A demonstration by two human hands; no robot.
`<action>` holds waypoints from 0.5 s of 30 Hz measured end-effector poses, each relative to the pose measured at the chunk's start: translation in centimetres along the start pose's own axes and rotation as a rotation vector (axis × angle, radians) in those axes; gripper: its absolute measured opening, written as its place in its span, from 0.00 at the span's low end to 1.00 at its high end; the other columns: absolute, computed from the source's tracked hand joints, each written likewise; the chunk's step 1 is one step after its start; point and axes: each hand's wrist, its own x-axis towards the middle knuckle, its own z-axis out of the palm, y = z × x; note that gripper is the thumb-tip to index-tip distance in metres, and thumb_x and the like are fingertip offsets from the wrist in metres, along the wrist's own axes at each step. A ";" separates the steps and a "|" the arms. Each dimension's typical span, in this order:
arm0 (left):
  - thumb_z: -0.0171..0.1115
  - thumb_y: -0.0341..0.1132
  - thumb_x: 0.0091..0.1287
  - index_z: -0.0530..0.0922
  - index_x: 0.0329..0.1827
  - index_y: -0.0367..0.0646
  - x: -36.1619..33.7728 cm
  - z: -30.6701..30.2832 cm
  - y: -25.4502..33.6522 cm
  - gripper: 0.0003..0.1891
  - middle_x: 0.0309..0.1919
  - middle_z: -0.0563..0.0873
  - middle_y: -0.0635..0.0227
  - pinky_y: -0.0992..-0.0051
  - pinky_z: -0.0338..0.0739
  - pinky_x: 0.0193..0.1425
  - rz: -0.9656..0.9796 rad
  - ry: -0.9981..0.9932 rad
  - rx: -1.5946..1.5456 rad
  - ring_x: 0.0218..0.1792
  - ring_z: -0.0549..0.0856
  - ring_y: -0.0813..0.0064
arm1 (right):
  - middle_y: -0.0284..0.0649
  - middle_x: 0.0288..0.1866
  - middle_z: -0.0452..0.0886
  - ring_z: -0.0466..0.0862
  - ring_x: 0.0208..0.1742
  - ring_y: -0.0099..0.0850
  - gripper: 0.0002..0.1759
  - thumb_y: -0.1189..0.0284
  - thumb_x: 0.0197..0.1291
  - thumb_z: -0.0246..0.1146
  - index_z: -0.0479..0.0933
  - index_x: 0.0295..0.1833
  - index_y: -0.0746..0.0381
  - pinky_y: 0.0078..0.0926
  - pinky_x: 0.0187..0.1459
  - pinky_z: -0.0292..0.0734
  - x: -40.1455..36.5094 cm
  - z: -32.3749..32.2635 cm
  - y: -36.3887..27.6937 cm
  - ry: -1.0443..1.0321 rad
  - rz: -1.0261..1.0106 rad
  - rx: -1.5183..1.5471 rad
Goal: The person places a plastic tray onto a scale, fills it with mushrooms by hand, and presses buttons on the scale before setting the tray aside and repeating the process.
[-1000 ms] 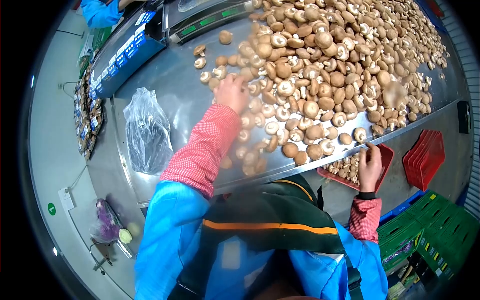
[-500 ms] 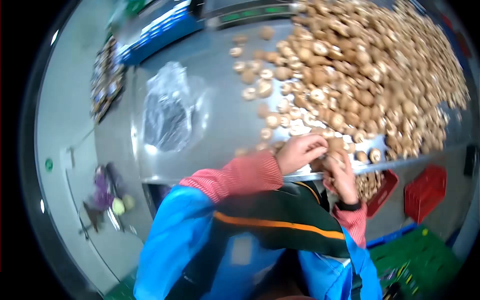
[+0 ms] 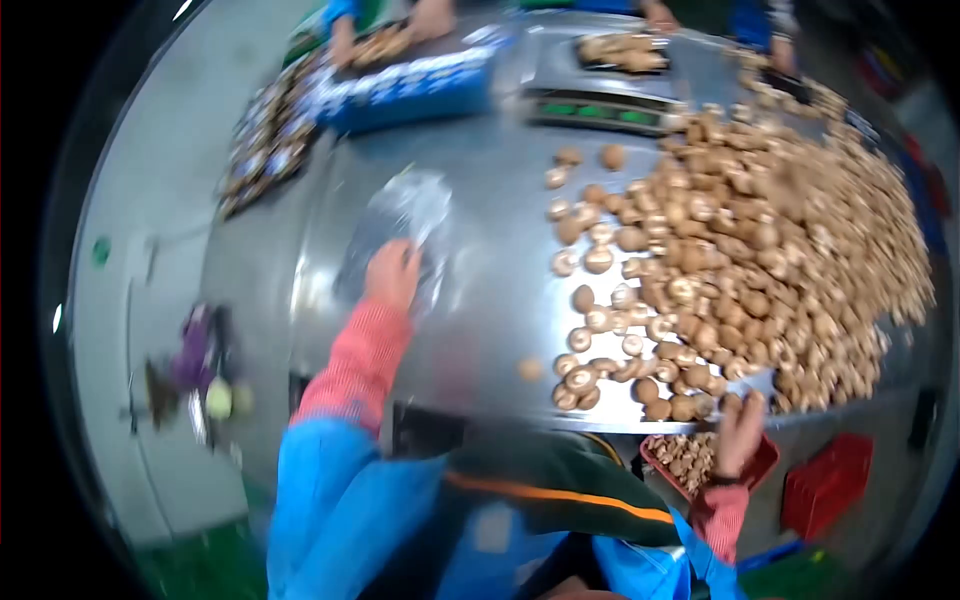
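Observation:
My left hand (image 3: 393,272) reaches out over the steel table and is on the lower part of a crumpled clear plastic bag (image 3: 425,200), its fingers curled on the film. My right hand (image 3: 738,435) is at the table's front edge, beside the brown mushrooms (image 3: 720,290). Its fingers are bent and blurred; whatever they hold, if anything, does not show clearly. Loose mushrooms with pale stems lie at the near side of the heap, left of this hand.
A digital scale (image 3: 600,112) carries a pack of mushrooms (image 3: 625,52). Left of it is a blue box (image 3: 420,100). Other people's hands (image 3: 432,18) show at the far side. Below the edge are a red basket (image 3: 765,462) of mushroom pieces and another red container (image 3: 828,485).
My left hand has left my right and moved far left onto the plastic bag. My right hand has moved away from the mushroom both were working on. The view has shifted.

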 end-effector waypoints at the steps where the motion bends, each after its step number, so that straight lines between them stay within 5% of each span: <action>1: 0.64 0.36 0.68 0.80 0.46 0.40 -1.2 0.5 0.1 0.10 0.43 0.84 0.56 0.61 0.79 0.49 0.032 0.052 -0.127 0.45 0.84 0.53 | 0.50 0.48 0.81 0.81 0.48 0.45 0.15 0.76 0.64 0.62 0.75 0.56 0.66 0.39 0.49 0.77 0.7 1.8 -3.0 -0.081 -0.125 0.006; 4: 0.63 0.35 0.69 0.78 0.41 0.37 -4.0 -1.0 0.6 0.09 0.36 0.81 0.54 0.64 0.75 0.43 0.032 0.017 -0.313 0.38 0.81 0.55 | 0.48 0.34 0.79 0.80 0.37 0.51 0.10 0.67 0.58 0.65 0.77 0.40 0.61 0.49 0.38 0.75 1.1 8.9 -8.7 -0.071 -0.399 -0.048; 7: 0.63 0.34 0.68 0.76 0.36 0.37 -6.4 -3.4 -1.5 0.09 0.30 0.79 0.56 0.65 0.74 0.39 -0.075 -0.057 -0.407 0.31 0.79 0.60 | 0.48 0.32 0.79 0.82 0.37 0.50 0.08 0.67 0.60 0.62 0.76 0.38 0.61 0.49 0.38 0.76 -0.1 13.1 -15.8 -0.222 -0.385 -0.050; 10: 0.64 0.32 0.66 0.76 0.33 0.38 -8.0 -6.1 -4.9 0.08 0.24 0.78 0.58 0.67 0.73 0.36 -0.042 -0.137 -0.480 0.26 0.77 0.64 | 0.46 0.43 0.83 0.84 0.45 0.47 0.14 0.61 0.66 0.59 0.79 0.49 0.59 0.45 0.47 0.79 -1.6 18.2 -20.9 -0.332 -0.306 0.040; 13: 0.64 0.31 0.65 0.77 0.38 0.39 -10.0 -8.5 -9.8 0.06 0.31 0.81 0.60 0.69 0.74 0.42 -0.028 -0.294 -0.351 0.34 0.79 0.67 | 0.53 0.52 0.83 0.83 0.53 0.50 0.23 0.55 0.69 0.58 0.76 0.58 0.62 0.44 0.55 0.77 -1.7 21.9 -25.4 -0.489 -0.189 0.153; 15: 0.64 0.32 0.64 0.77 0.45 0.39 -11.4 -8.1 -13.0 0.10 0.41 0.81 0.60 0.69 0.73 0.48 -0.157 -0.039 -0.522 0.43 0.79 0.67 | 0.56 0.54 0.82 0.82 0.56 0.51 0.28 0.51 0.70 0.56 0.75 0.60 0.64 0.44 0.59 0.76 -1.6 25.0 -27.5 -0.545 -0.100 0.223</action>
